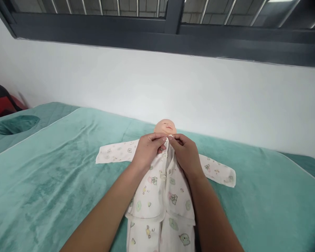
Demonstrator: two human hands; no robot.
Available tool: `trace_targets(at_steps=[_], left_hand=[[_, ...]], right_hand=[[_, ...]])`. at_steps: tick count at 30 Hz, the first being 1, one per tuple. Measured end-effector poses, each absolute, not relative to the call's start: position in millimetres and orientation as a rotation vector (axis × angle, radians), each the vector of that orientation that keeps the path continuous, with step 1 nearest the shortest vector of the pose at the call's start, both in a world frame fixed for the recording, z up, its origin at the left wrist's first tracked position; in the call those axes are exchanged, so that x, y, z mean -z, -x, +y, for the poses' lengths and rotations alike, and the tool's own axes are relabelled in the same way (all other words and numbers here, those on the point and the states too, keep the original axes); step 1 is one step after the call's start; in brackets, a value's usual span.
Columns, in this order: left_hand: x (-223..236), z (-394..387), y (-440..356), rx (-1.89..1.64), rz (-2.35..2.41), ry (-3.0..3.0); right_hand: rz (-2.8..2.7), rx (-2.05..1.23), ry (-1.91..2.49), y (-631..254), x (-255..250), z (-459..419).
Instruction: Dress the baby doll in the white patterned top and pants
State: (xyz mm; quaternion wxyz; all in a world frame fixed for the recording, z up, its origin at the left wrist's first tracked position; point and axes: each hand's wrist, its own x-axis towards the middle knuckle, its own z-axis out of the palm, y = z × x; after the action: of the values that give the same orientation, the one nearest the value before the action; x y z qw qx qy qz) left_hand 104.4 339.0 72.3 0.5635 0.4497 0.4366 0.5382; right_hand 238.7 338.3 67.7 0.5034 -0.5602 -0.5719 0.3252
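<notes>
A baby doll (165, 126) lies on its back, its head toward the wall. It wears a white baby shirt (157, 196) printed with small animals, with both sleeves spread out sideways. Below the shirt hem are matching baby pants (147, 234). At the neck, my left hand (150, 148) pinches one edge of the shirt's front opening. My right hand (185, 152) pinches the other edge close beside it. Lower down the front, the two edges lie near each other, with small fasteners showing. My fingers partly hide the collar.
A green velvety cover (76, 182) lies under the doll, on what looks like a massage bed with a face hole (17, 125) at the left. Behind stand a white wall (136, 84) and a dark window frame (136, 33). A red and black object (1, 103) is at the left edge.
</notes>
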Motion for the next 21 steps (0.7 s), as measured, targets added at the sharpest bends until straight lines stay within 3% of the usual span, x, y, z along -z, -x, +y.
trace_targets(at_steps=[21], left_hand=[[-70, 343, -105, -1.192, 1.02, -1.019]], right_hand=[[-1.274, -0.844, 1.33, -246, -52, 326]])
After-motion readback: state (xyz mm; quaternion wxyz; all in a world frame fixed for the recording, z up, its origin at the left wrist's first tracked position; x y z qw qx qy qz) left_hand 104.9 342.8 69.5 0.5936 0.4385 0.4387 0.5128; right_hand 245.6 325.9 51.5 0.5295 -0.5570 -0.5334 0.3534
